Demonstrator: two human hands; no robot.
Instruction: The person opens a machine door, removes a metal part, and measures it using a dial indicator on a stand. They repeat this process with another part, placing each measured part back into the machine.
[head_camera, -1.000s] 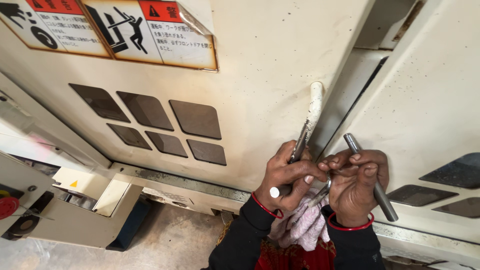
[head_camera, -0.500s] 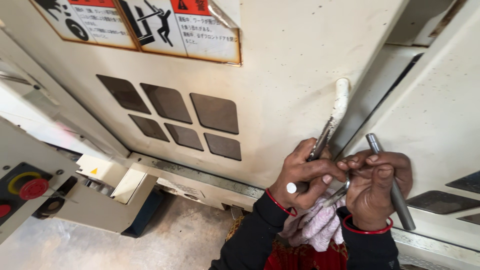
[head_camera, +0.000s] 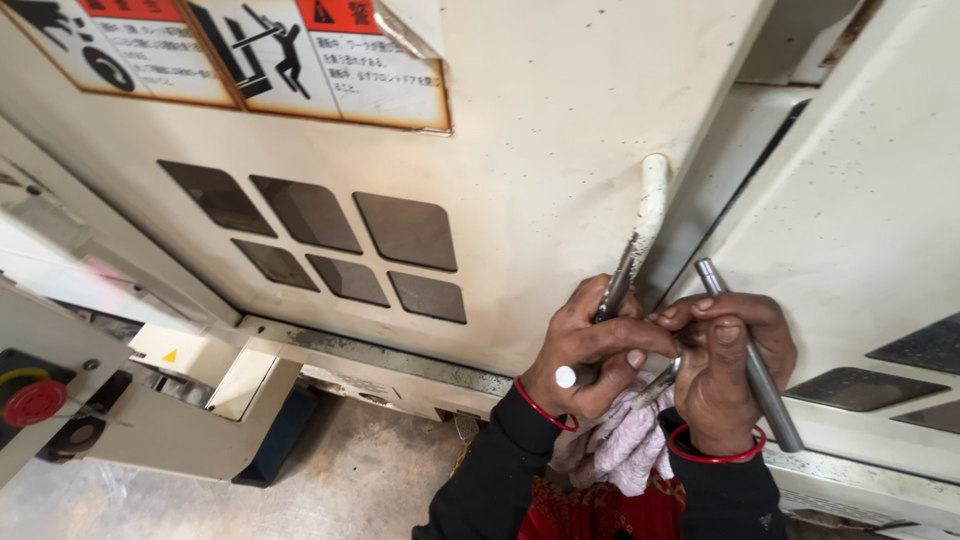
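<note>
My left hand (head_camera: 588, 350) is closed around a short metal pin (head_camera: 566, 377), whose pale round end sticks out by the thumb. Its fingers rest against the lower end of a white, worn door handle (head_camera: 646, 225) on a cream machine door (head_camera: 520, 150). Just to the right, touching it, my right hand (head_camera: 728, 385) grips a long grey steel rod (head_camera: 765, 385) that slants from upper left to lower right. A small shiny metal piece (head_camera: 668, 378) shows between the two hands. A pinkish cloth (head_camera: 620, 445) hangs under both wrists.
The door has dark square window panes (head_camera: 345, 245) and warning stickers (head_camera: 250, 50) at the top. A second cream door (head_camera: 880, 210) stands to the right. At lower left are a red round button (head_camera: 35, 402) on a control box and a concrete floor (head_camera: 340, 490).
Both hands keep the same grip and stay by the handle. The view has shifted, bringing the red button and the control box into sight at the left.
</note>
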